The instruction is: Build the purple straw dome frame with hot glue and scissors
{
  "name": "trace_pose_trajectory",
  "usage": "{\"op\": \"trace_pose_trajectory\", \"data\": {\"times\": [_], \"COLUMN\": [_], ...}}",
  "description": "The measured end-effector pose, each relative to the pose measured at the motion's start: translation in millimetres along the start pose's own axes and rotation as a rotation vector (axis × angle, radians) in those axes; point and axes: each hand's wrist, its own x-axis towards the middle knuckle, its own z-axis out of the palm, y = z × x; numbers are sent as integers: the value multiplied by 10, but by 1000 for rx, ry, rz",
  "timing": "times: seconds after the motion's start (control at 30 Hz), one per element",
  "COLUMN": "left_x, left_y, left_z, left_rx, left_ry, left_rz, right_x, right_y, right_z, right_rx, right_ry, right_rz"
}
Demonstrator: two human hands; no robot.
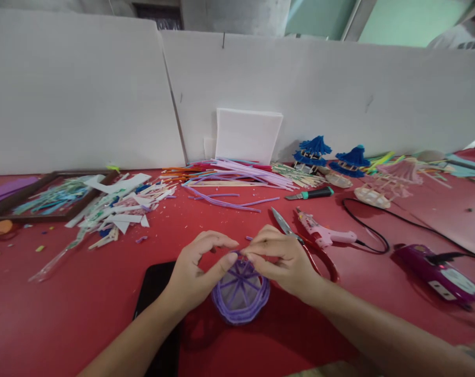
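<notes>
A round purple pipe-cleaner piece (241, 315) with spokes running to its middle is tilted toward me, close above the table. At its upper left rim, my left hand (200, 267) grips it with the thumb; the index finger arches over, and the other fingers are mostly hidden. My right hand (280, 259) pinches the top of the rim between thumb and fingers. What exactly lies between those fingertips is too small to tell. Just beyond my right hand lie scissors (284, 222) with red handles (327, 259). A black phone-like slab (155, 288) lies partly under my left forearm.
On the red table (84, 314) are a pink glue gun (326, 233), a green-black cutter knife (310, 193) and a purple power strip (437, 275). Pipe cleaners (241, 175), scraps (120, 207) and small blue umbrella-like models (314, 152) line the back, before a white partition (319, 84).
</notes>
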Motion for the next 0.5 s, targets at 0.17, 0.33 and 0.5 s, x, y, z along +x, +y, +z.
{"op": "trace_pose_trajectory", "data": {"times": [0.17,0.33,0.5], "left_x": [23,46,22], "left_y": [64,110,151], "left_z": [10,13,18], "left_rx": [-30,19,94], "left_ry": [-59,-46,-34], "left_rz": [75,92,145], "right_x": [-10,4,5], "right_y": [-48,-93,-122], "right_z": [71,87,106], "right_rx": [-5,-84,-148], "right_ry": [42,45,89], "right_rz": [-64,-103,-204]}}
